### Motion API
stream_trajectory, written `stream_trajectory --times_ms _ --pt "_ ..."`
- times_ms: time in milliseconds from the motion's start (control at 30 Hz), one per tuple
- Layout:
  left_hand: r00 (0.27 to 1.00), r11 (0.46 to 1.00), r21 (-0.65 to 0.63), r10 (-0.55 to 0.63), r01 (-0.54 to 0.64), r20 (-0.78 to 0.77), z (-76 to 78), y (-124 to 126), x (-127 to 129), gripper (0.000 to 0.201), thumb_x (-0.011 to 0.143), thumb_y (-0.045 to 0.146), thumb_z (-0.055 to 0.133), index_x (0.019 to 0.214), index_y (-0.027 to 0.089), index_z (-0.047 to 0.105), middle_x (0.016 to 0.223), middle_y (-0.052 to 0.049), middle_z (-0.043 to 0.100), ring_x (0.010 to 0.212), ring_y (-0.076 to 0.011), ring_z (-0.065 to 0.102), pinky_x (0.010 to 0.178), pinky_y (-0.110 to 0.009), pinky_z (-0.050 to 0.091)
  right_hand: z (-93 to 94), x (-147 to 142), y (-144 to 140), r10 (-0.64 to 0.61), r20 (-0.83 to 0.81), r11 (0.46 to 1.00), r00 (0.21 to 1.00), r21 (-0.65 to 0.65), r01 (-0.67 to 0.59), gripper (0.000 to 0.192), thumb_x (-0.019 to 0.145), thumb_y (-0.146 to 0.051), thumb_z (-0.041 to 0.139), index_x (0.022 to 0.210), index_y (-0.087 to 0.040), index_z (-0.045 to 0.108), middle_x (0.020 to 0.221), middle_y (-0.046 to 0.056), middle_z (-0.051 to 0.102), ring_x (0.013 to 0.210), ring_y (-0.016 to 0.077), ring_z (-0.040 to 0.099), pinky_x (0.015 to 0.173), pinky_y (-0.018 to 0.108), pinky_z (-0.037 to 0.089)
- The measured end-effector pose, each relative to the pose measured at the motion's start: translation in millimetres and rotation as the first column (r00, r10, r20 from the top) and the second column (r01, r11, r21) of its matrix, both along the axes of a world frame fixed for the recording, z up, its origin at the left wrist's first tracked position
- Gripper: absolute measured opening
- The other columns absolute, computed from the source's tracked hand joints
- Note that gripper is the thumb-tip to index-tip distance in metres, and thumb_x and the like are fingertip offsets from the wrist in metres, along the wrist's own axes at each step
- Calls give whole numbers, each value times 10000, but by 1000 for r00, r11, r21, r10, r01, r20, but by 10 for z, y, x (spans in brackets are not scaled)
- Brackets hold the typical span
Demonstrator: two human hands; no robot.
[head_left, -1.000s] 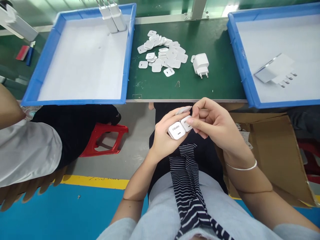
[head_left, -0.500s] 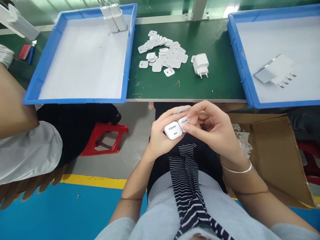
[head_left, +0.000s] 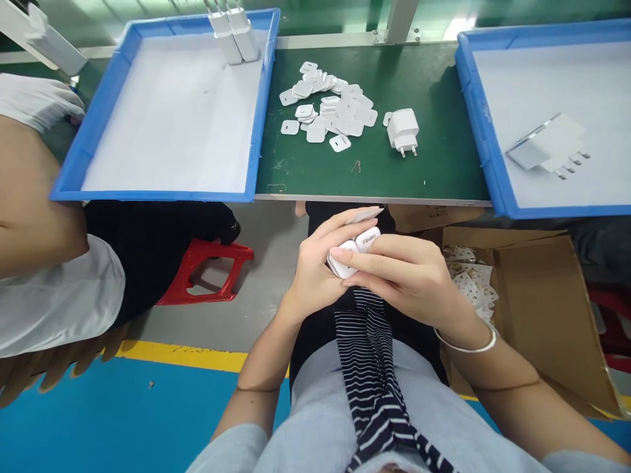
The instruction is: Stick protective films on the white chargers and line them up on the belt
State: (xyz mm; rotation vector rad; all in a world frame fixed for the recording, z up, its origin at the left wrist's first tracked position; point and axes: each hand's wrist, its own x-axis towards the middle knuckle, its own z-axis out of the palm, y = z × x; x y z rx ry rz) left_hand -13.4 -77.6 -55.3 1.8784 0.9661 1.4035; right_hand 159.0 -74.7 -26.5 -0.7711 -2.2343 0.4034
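Both forearms come up from the bottom edge and meet over the lap. The left hand [head_left: 315,272] is cupped, palm turned right, fingers curled. The right hand [head_left: 401,276] lies across it (palm down), fingers stretched left over the left hand's fingertips, wrist bent.

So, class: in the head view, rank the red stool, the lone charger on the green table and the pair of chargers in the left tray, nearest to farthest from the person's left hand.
1. Red stool, on the floor left of the left hand.
2. Lone charger, on the table.
3. Pair of chargers, at the left tray's far edge.
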Motion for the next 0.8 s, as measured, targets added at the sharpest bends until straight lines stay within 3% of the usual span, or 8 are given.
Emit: stream_trajectory --times_ms 133,233,333,433,500,600,800 --pt "1000 999 -24 24 -24 9 -18 -18 11 422 911 477 711 1265 247 716 1338 -112 711 1227 -277 690 1042 -468 605 -8 3 27 16 17 998 1000 55 -17 235 1030 -233 584 1149 -216 787 667 -1 593 616 136 502 583 270 428" --pt "998 998 -60 38 -35 44 -30 -15 28 378 913 442 718 1244 259 729 1330 -100 715 1220 -275 692 1042 -474 604 -15 10 18 34 -26 999 999 15 -33 230 1008 -194 610 1163 -216 779 703 10 617 640 146 538 595 281 456" --pt "993 995 -92 41 -31 113 -19 4 43 356 876 333 779 1227 283 743 1282 -84 736 1198 -266 698 1038 -455 601 -51 13 -7 -14 -265 990 964 -142 -24 295 953 -162 673 1210 -282 753 791 16 663 662 151 565 601 291 486" --pt "984 996 -83 0 15 176 5 21 67 451 806 265 848 1241 310 738 1285 -65 735 1183 -273 707 1040 -450 596 -108 -3 -38 -152 -517 967 842 -255 18 413 895 -124 697 1256 -324 719 803 -1 640 642 147 521 581 294 476" --pt "982 996 -77 -21 36 190 15 24 87 472 797 254 854 1248 324 735 1321 -55 721 1193 -284 706 1041 -457 595 -134 -20 -58 -234 -587 940 775 -341 26 399 881 -137 692 1236 -317 716 809 -3 604 663 150 504 581 291 467" --pt "984 996 -79 -22 37 178 15 17 115 459 803 224 842 1242 313 739 1340 -61 713 1210 -287 701 1050 -452 588 -133 -49 -85 -313 -582 866 750 -499 -25 340 866 -191 720 1190 -292 711 843 3 570 719 162 497 612 296 470" --pt "988 999 -40 8 -2 152 47 -18 187 415 793 148 823 1191 246 757 1309 -91 725 1170 -250 716 1025 -377 590 -60 -122 -113 -403 -612 784 680 -615 -89 278 832 -150 777 1063 -282 697 862 -11 525 708 145 453 592 281 434"
